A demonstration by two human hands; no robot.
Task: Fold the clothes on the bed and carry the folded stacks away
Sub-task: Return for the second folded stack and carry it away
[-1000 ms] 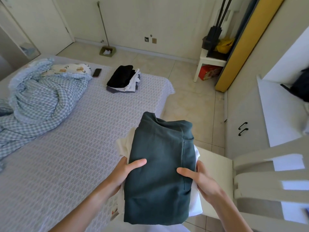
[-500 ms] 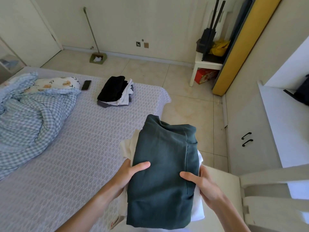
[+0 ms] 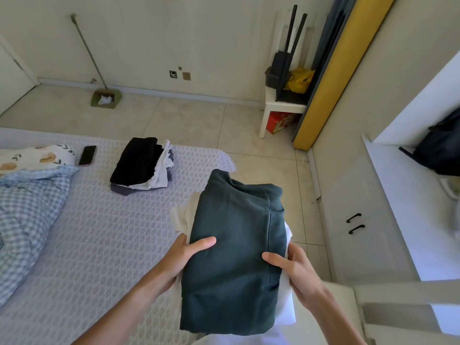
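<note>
Nearest the camera, the left hand [image 3: 185, 257] and the right hand [image 3: 296, 270] are gripping a folded stack [image 3: 234, 245] from opposite sides, each thumb lying across the dark green top garment while the other fingers are tucking underneath, out of sight; cream and white layers are showing below the green one at both edges. The stack is being held up in the air, over the near corner of the bed [image 3: 104, 245] and the floor beside it, not resting on anything visible. A pale chair [image 3: 388, 310] is standing just to the right of the right forearm. Farther up the mattress, a blue checked quilt [image 3: 27, 215] is lying bunched at the left edge, with a printed pillow [image 3: 34, 158] beyond it and a dark phone [image 3: 87, 155] lying flat just beside the pillow. Near the bed's far end, a second pile [image 3: 142, 166] of folded clothes, black on top of white and grey, is sitting well apart from the hands. Beyond, a broom [image 3: 104, 95] is leaning against the wall
</note>
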